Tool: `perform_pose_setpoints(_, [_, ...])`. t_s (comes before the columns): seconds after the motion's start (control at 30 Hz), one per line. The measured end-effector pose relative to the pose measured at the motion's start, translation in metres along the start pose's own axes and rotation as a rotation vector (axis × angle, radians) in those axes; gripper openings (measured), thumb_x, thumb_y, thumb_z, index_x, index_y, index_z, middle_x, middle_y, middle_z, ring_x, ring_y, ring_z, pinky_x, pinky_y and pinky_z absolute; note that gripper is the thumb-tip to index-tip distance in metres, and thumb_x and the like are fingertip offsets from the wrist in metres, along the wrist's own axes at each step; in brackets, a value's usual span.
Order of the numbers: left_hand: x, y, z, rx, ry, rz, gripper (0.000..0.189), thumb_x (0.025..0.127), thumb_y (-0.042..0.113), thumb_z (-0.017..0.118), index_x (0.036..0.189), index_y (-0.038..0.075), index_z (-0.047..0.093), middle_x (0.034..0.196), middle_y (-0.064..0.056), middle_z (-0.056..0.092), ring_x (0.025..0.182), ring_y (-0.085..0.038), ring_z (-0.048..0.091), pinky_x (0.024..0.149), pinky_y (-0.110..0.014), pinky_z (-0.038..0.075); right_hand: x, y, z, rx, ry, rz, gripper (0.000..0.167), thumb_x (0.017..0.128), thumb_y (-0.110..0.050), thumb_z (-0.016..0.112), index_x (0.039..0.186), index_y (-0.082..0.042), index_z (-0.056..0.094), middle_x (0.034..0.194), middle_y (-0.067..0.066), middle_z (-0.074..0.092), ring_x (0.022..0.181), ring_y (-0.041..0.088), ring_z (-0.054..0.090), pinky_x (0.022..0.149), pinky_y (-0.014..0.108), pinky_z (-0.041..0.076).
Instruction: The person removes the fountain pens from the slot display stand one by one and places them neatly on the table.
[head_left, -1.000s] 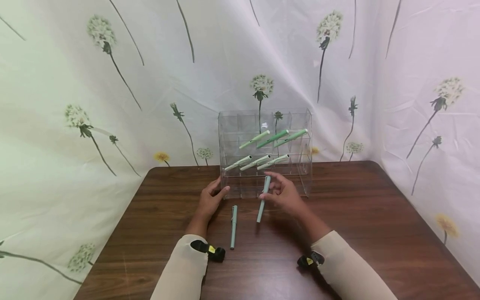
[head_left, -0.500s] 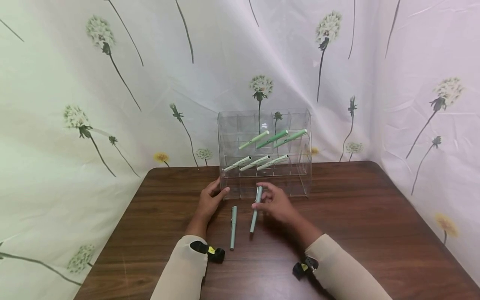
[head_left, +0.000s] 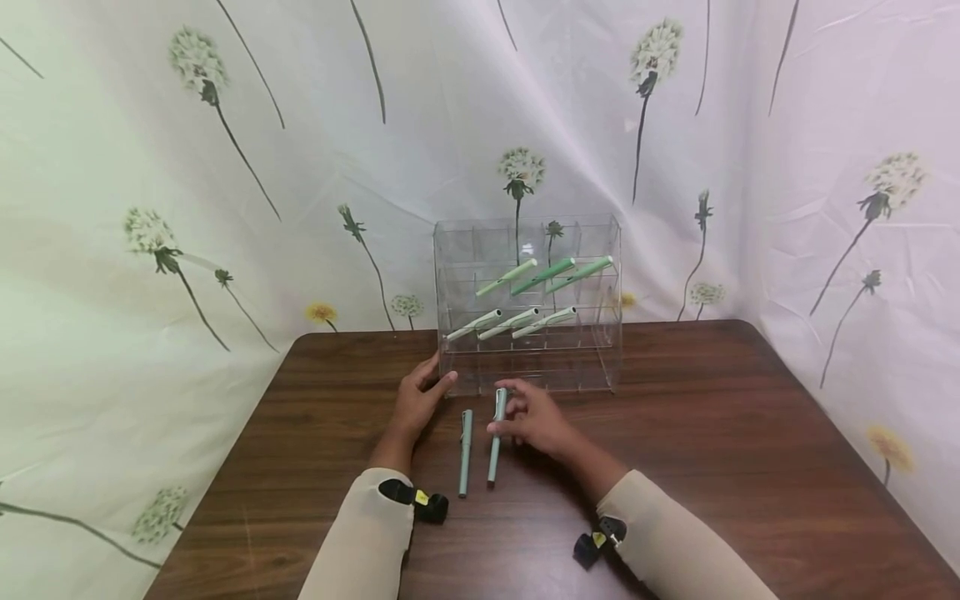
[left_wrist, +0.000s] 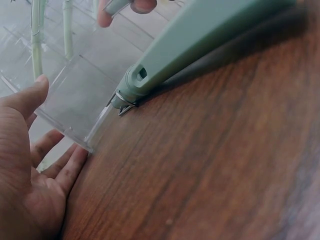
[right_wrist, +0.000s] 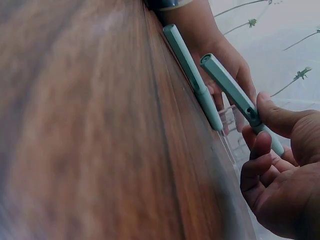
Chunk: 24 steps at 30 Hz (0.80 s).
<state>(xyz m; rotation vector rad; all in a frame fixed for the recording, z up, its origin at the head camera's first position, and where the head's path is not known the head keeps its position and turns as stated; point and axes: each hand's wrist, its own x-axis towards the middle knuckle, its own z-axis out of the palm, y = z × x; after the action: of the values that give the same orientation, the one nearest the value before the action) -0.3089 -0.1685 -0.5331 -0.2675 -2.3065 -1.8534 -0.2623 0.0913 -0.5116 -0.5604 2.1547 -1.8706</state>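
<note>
My right hand (head_left: 528,421) pinches a grey-green capped pen (head_left: 495,454) between thumb and fingers, its clip end pointing toward the rack. Just left of it a matching pen (head_left: 466,454) lies on the table; both pens also show in the right wrist view. A transparent acrylic rack (head_left: 617,367) with compartments stands behind them. At its lower left corner rests my left hand (head_left: 420,400). In the left wrist view the thumb (left_wrist: 32,95) is at the rack's front edge and the extended fingers lie along its side. The lying pen (left_wrist: 195,45) looms large there.
Three light green pens (head_left: 507,323) lie slanted in one rack row, and three brighter green pens (head_left: 543,277) in the row above. The brown wooden table (head_left: 712,450) ends at a white cloth backdrop (head_left: 420,167) printed with dandelions.
My right hand has moved left and toward me with its pen, from in front of the rack's lower middle to beside the lying pen. The left hand stays at the rack's corner.
</note>
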Motion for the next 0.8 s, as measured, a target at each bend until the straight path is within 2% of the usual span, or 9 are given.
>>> perform_pose_setpoints(0.27, [0.000,0.000,0.000,-0.010,-0.002,0.000,0.063,0.105,0.023,0.077,0.163,0.017,0.053,0.163,-0.021,0.055,0.144,-0.040,0.060,0.101,-0.019,0.050,0.000,0.004,0.011,-0.048,-0.018,0.022,0.079,0.090,0.001,0.088,0.158,0.005,0.048,0.078,0.001,0.063,0.049,0.009,0.053,0.052,0.025,0.051])
perform_pose_setpoints(0.63, [0.000,0.001,0.000,-0.026,-0.008,-0.010,0.063,0.105,0.022,0.077,0.163,0.016,0.053,0.163,-0.020,0.056,0.146,-0.040,0.059,0.098,-0.013,0.047,0.002,0.007,0.017,-0.152,-0.055,-0.005,0.076,0.092,-0.003,0.087,0.157,0.004,0.048,0.082,0.007,0.065,0.047,0.010,0.053,0.049,0.027,0.050])
perform_pose_setpoints(0.8, [0.000,0.002,0.000,-0.031,-0.019,-0.017,0.063,0.106,0.023,0.076,0.163,0.017,0.053,0.164,-0.019,0.055,0.149,-0.038,0.057,0.103,-0.016,0.047,0.005,0.006,0.019,-0.236,-0.083,-0.017,0.075,0.092,-0.009,0.088,0.155,0.006,0.050,0.076,0.003,0.063,0.050,0.009,0.052,0.050,0.025,0.048])
